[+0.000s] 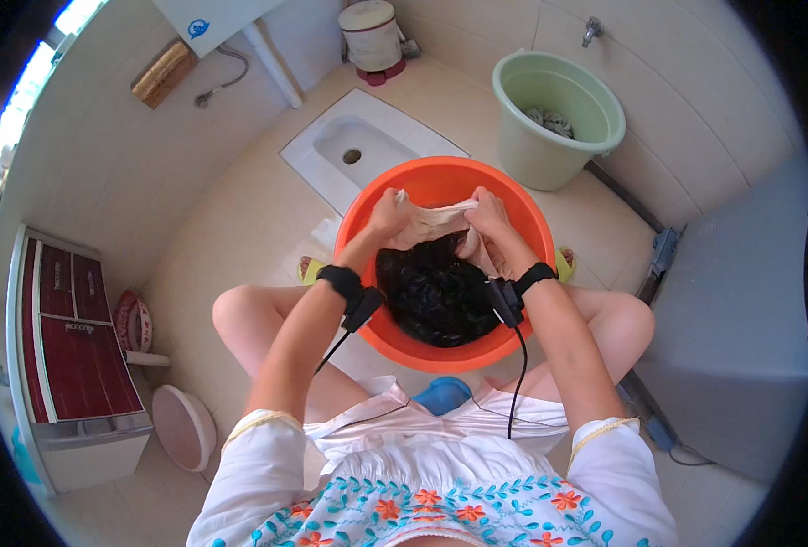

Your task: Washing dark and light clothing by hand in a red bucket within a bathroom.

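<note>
Over an orange plastic basin (414, 176), my left hand (389, 217) and my right hand (489, 212) each grip a pale pinkish cloth garment (438, 220). Its edge is stretched between them, and part of it hangs down at the right inside the basin. Below the cloth lies a dark, wet-looking bundle of fabric (438, 294), filling much of the basin's middle. Whether water stands under it cannot be told. Black straps with small black devices and cables sit around both wrists.
Beyond the basin, a squat toilet (366, 147) is set in the floor. At the right back stands a pale green bucket (547, 154) with grey cloth inside. A pedal bin (371, 41), a dark red cabinet (89, 366), a pink basin (184, 427) and a grey appliance (732, 328) stand around.
</note>
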The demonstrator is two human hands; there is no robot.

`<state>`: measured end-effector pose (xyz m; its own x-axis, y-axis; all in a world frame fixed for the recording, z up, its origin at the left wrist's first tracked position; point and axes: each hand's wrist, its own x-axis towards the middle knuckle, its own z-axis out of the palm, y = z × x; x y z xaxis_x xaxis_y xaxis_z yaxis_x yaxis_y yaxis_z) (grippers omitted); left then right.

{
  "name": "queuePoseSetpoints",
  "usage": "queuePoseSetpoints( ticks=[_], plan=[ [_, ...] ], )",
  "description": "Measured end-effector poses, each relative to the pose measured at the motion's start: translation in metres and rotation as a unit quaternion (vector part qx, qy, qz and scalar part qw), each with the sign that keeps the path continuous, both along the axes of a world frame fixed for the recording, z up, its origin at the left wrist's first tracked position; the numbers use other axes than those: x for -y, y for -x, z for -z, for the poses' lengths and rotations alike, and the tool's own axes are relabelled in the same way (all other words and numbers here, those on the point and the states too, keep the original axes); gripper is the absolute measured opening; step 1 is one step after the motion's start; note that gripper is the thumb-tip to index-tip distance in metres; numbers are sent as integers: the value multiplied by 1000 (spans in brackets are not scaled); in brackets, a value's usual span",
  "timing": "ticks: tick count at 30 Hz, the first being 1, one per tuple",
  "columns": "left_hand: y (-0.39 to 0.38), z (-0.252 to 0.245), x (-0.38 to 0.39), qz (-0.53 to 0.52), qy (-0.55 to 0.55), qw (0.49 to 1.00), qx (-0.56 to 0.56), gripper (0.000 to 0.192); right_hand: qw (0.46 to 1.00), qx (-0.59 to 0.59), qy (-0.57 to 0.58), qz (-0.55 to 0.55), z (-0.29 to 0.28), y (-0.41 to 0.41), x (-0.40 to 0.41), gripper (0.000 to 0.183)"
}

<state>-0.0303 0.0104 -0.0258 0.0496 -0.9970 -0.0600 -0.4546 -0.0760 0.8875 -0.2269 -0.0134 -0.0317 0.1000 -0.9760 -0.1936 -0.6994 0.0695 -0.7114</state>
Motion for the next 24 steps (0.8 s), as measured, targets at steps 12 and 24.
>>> queuePoseSetpoints(
  ticks=[12, 24],
  plan=[
    [42, 111, 12, 226, -259, 882, 322, 45, 955, -280, -87, 34, 106, -16, -33, 48],
    [27, 109, 7, 290, -285, 828, 386, 29, 960, -213, -131, -129, 124, -21, -14, 30]
  ],
)
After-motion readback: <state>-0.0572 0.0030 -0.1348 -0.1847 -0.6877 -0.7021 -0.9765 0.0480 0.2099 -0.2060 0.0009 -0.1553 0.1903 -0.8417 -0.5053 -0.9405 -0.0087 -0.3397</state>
